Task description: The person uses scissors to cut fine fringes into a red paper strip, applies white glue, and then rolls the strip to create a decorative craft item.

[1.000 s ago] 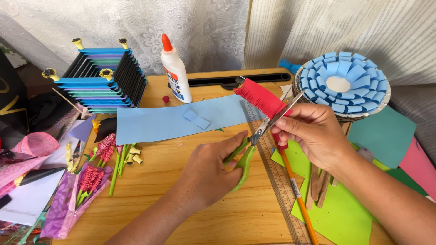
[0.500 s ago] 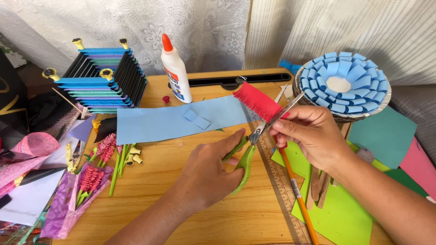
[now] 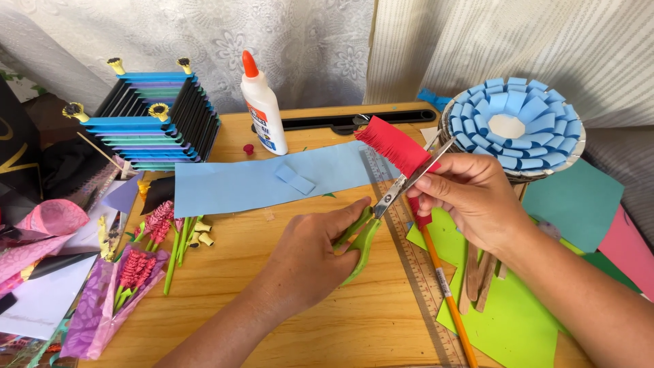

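Observation:
My left hand point(image 3: 310, 255) grips the green handles of a pair of scissors point(image 3: 381, 215); the metal blades point up and right. Between the blades sits a red paper strip point(image 3: 394, 146) with a fringed edge. My right hand point(image 3: 473, 197) holds that strip by its lower end, raised above the wooden table point(image 3: 272, 286). Behind the hands lies a long light-blue paper sheet point(image 3: 259, 180) with a small blue piece on it.
A white glue bottle point(image 3: 262, 109) with an orange cap stands at the back. A stacked blue-and-black paper box point(image 3: 153, 119) is at back left, a blue paper flower plate point(image 3: 514, 126) at right. A ruler point(image 3: 415, 272), orange pencil point(image 3: 446, 293), green paper point(image 3: 504, 313) and pink paper flowers point(image 3: 146, 249) lie around.
The scissors and red strip have shifted slightly; the blades have closed further along the strip's fringed edge. Both hands stay in nearly the same place.

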